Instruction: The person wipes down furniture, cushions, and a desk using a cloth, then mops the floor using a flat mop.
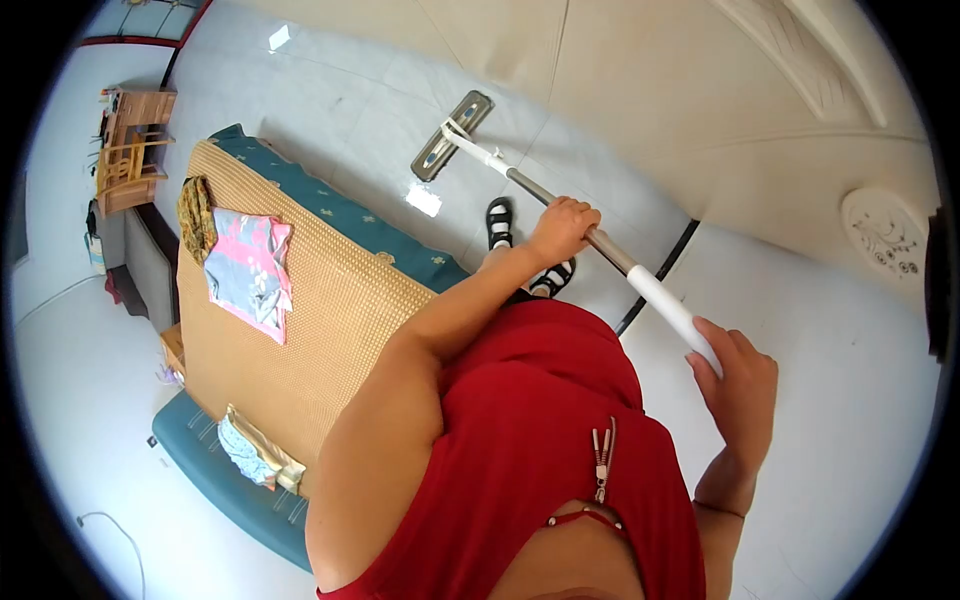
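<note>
A flat mop with a long grey and white pole slants across the view, its rectangular head on the shiny tiled floor. My left hand is wrapped round the grey middle part of the pole. Farther up, near the end of the white grip, my right hand holds the pole, with the thumb and fingers around it. The mop head lies beyond my feet, between the bed and the pale wardrobe. Its underside is hidden.
To the left is a bed with a woven mat, a folded pink and grey cloth and a pillow. A pale wardrobe stands at the upper right. A wooden desk and chair are at the far left.
</note>
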Motion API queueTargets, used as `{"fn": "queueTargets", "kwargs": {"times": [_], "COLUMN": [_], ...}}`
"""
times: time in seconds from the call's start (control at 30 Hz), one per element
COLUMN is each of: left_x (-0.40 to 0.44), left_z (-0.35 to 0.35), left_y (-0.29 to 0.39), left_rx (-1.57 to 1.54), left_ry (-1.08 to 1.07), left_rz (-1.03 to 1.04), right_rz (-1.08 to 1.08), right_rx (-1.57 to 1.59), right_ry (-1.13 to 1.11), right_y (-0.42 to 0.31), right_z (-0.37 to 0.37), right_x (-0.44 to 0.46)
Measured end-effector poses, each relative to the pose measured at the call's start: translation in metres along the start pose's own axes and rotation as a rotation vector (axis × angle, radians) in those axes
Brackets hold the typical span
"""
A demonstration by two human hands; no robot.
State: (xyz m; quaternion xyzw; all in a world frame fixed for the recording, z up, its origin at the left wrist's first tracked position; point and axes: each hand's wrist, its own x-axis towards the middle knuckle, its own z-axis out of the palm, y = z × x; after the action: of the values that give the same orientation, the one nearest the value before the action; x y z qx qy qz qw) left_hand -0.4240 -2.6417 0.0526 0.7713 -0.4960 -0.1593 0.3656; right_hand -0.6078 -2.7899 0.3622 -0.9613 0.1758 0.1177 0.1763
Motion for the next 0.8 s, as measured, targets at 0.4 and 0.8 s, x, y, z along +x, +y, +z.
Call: {"fn": "queueTargets", "kwargs": {"times": [0.4, 0.8], "left_x": [0.041, 0.082], "left_z": [-0.112, -0.241], "left_y": [-0.123, -0.26], "left_rx": [0.018, 0.127], "left_ry": [0.159, 0.306], "left_rz": [-0.136, -0.37], "right_rz": [-0.265, -0.522], "right_rx": [-0.167, -0.221], "right_ry": [0.137, 0.056], "right_y": [-0.107, -0.198], "right_z": [-0.016, -0.036], "right_x": [0.152, 0.349]}}
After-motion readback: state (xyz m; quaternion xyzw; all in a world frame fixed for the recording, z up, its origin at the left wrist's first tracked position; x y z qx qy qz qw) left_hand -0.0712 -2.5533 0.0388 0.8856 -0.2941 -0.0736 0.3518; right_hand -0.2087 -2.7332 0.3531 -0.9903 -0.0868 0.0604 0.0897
